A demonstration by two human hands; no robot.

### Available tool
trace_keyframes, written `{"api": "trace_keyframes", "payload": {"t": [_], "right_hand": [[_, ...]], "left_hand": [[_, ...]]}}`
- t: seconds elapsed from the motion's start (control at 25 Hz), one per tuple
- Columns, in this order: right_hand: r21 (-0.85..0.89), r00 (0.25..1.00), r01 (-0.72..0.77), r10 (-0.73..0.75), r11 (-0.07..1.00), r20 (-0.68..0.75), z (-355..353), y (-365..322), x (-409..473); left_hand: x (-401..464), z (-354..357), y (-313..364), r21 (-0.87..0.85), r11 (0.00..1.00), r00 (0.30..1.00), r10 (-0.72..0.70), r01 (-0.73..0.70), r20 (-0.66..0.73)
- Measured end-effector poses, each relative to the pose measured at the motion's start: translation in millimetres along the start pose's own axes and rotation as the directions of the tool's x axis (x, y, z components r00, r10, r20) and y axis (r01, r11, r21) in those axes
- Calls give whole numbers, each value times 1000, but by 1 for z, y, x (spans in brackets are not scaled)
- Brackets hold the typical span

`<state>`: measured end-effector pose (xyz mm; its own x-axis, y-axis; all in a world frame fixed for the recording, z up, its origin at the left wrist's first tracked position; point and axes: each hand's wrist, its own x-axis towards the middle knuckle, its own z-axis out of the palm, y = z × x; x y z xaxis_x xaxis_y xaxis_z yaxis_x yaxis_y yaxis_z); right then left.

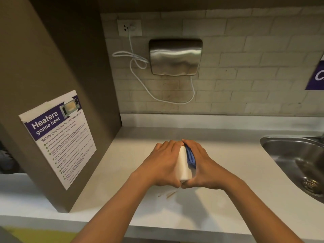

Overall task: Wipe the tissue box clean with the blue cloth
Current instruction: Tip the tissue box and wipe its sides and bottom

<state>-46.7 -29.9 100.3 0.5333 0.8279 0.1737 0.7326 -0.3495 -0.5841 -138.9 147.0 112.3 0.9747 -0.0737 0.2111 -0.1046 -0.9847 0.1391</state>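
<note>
A white tissue box (184, 165) is held between both hands above the white counter (122, 172). My left hand (161, 165) grips its left side, fingers wrapped over the far end. My right hand (203, 167) presses a folded blue cloth (190, 157) against the box's right side, with its thumb at the near corner. Only a narrow strip of the box and the cloth shows between the hands.
A steel sink (298, 162) is set into the counter at the right. A brown cabinet side with a microwave safety poster (57, 137) stands at the left. A steel wall unit (175, 57) with a white cord hangs on the tiled wall. Small wooden sticks (169, 194) lie near the hands.
</note>
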Motion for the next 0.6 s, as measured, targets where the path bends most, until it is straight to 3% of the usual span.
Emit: {"api": "trace_keyframes", "payload": {"t": [0.16, 0.4, 0.6], "right_hand": [[8, 999, 16, -16, 1000, -43, -3, 4, -7], [55, 999, 25, -23, 998, -45, -5, 5, -9], [238, 999, -4, 16, 971, -50, -6, 17, -7]], "left_hand": [[1, 3, 8, -60, 998, 999, 32, -34, -34], [-21, -1, -23, -58, 997, 998, -45, 43, -37], [-34, 6, -47, -302, 948, 994, -108, 100, -11]]}}
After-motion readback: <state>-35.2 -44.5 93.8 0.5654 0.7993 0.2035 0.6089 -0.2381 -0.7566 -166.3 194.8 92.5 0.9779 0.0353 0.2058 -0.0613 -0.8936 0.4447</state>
